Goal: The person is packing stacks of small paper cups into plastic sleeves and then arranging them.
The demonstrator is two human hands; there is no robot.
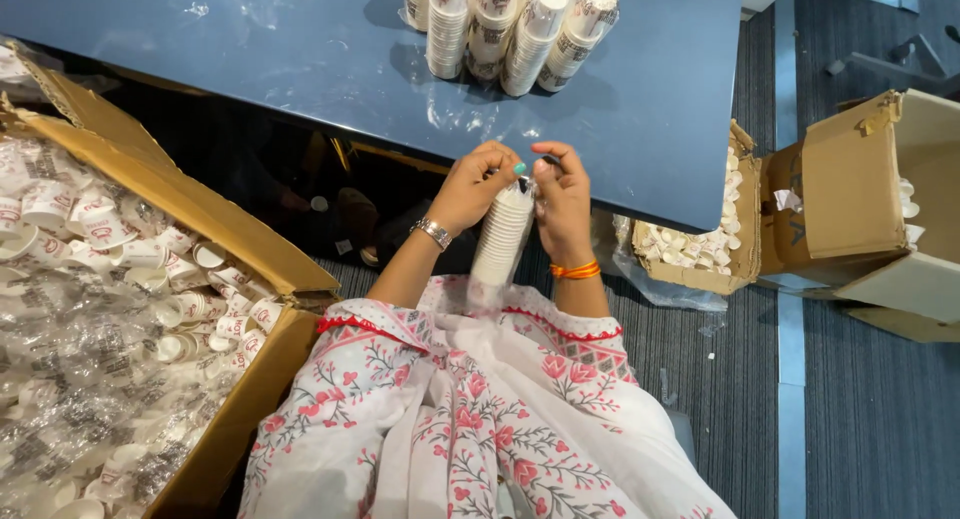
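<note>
A tall stack of small white paper cups [502, 235] in a clear plastic sleeve stands on my lap, leaning slightly. My left hand [472, 184], with a silver watch at the wrist, grips the top of the stack from the left. My right hand [560, 194], with orange bangles, pinches the sleeve's top from the right. Both hands meet at the stack's upper end, just below the blue table's [300, 59] near edge.
Several wrapped cup stacks [510, 29] stand on the blue table. A big cardboard box [250, 379] at my left holds loose paper cups [120, 249] and plastic wrap. Two more cardboard boxes [860, 199] sit on the grey carpet at right, one with cups [695, 247].
</note>
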